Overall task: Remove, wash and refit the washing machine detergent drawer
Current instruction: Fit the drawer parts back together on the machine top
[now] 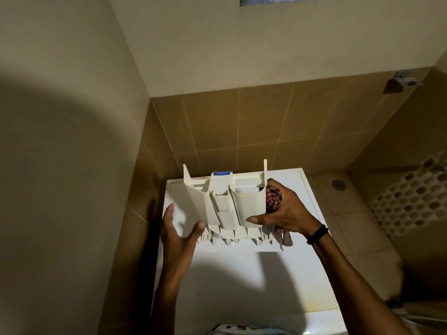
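Note:
The cream detergent drawer [223, 201] is held up on end above the white washing machine top [242, 274], its underside facing me and a blue insert [221, 173] showing at its upper end. My left hand [179, 228] cups the drawer's lower left corner, thumb on the panel and fingers spread behind. My right hand [287, 211] grips the drawer's right side, thumb pressed across the rounded compartment, and also bunches a red checked cloth [273, 199] against that side. A grey end of the cloth hangs below the wrist.
The machine stands in a corner between a cream wall on the left and tan tiles [242, 131] behind. To the right lie a tiled floor with a round drain [338, 184] and a pebble-pattern strip [411, 197]. A metal bracket [406, 79] is fixed high on the right wall.

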